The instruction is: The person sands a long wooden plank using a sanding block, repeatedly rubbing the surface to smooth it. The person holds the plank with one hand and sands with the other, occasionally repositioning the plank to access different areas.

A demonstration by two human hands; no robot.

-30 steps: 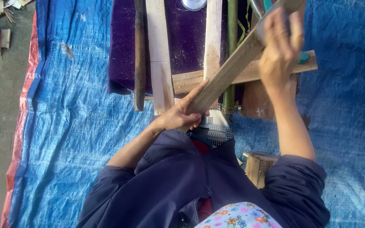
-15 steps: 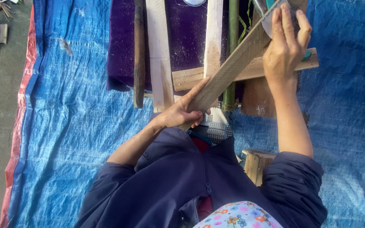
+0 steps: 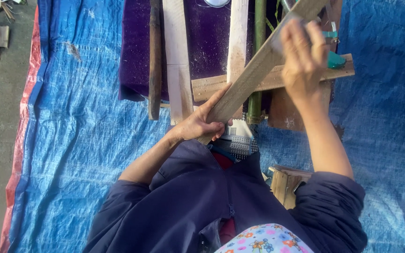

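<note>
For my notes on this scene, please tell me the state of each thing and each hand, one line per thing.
Left hand: closed around the near end of the slanted plank.
Right hand: pressed on the plank's upper part, apparently with a pale pad under the fingers.
Slanted plank: lifted, tilted, held by both hands.
Cross plank: lying flat under it.
Green pole: lying straight.
Purple cloth: spread, dusted with sawdust.
Blue tarp: spread, wrinkled.

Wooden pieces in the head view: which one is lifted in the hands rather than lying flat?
The long pale slat running diagonally, gripped by the left hand and right hand; the others lie on the purple cloth.
</note>
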